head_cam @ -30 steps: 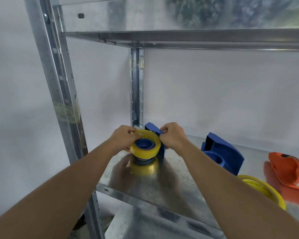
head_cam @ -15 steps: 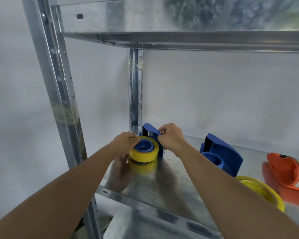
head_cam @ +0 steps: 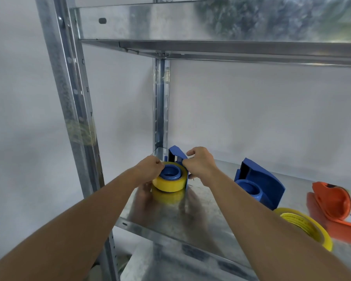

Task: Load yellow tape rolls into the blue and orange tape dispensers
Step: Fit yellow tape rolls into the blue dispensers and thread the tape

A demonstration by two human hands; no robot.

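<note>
A steel rack [head_cam: 69,98] fills the view, its lower shelf [head_cam: 170,220] carrying everything and a second shelf [head_cam: 211,27] overhead. On the far right of the lower shelf lies an orange dispenser [head_cam: 330,203], and left of it stands an empty blue dispenser [head_cam: 259,183] with its bare hub facing the camera. Just in front of those two a loose yellow roll [head_cam: 312,226] rests on the shelf, partly hidden by the right forearm. Near the back-left corner post sits a second blue dispenser, the loaded one [head_cam: 175,154]; a yellow roll, the seated roll [head_cam: 168,184], sits around its blue hub [head_cam: 169,173] and is mirrored in the metal below. The left hand [head_cam: 148,169] has its fingers curled against the left rim of the seated roll, gripping it. The right hand [head_cam: 201,163] is curled over the loaded dispenser's upper edge, fingertips pinching there; whether a tape end lies between them is too small to tell.
</note>
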